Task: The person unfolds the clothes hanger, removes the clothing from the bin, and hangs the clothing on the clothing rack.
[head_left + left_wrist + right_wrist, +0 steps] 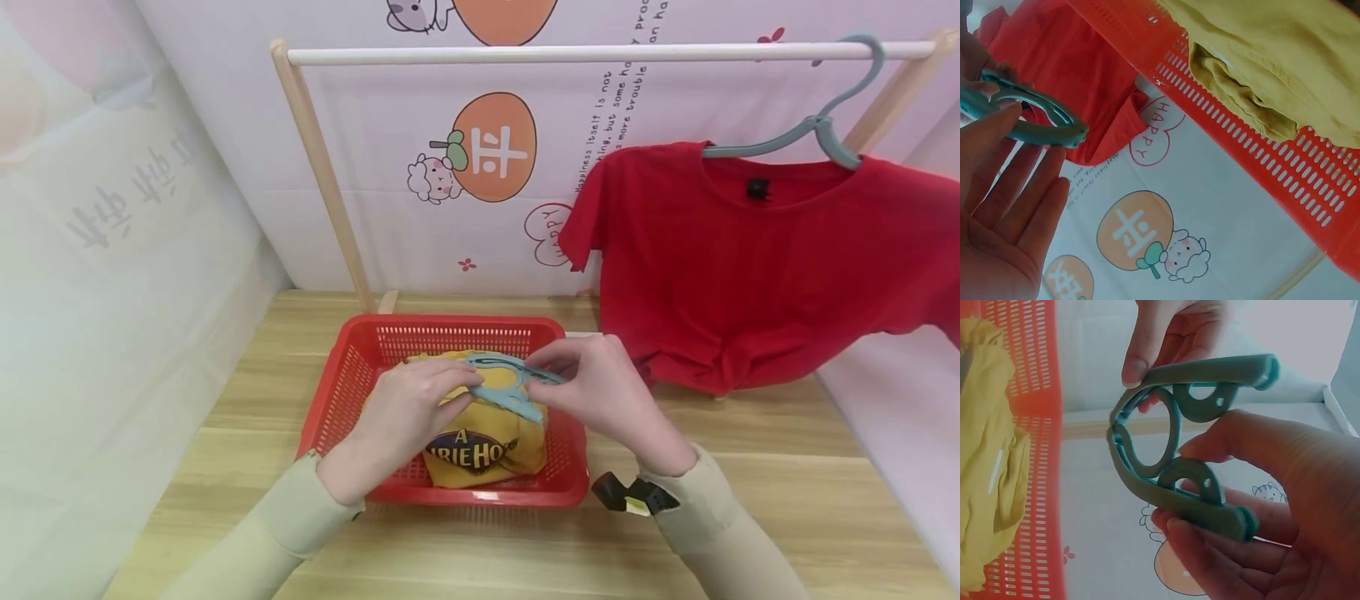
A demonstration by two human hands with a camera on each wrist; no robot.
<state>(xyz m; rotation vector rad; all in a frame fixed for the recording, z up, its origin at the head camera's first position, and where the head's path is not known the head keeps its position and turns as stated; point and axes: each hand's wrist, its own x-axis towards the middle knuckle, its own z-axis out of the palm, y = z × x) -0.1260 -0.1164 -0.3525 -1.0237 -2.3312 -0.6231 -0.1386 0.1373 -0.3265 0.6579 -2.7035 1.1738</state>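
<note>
Above the red basket (pixel 457 496), both hands hold a folded light-blue plastic hanger (pixel 513 405). My left hand (pixel 408 408) pinches one arm of it between thumb and fingers. The other arm is gripped by my right hand (pixel 596 387), thumb on the inner side, as the right wrist view shows. Folded arms of the hanger (pixel 1204 370) lie roughly side by side, with a curved hook part between them. Beneath the hands, a yellow T-shirt (pixel 517 462) with dark printed lettering lies bunched in the basket.
A red T-shirt (pixel 750 258) hangs from a grey-blue hanger (pixel 765 147) on the right of a white rail (pixel 525 55) with wooden posts (pixel 322 167). The basket stands on a wood-grain table (pixel 247 400). A patterned sheet (pixel 345 150) covers the wall behind.
</note>
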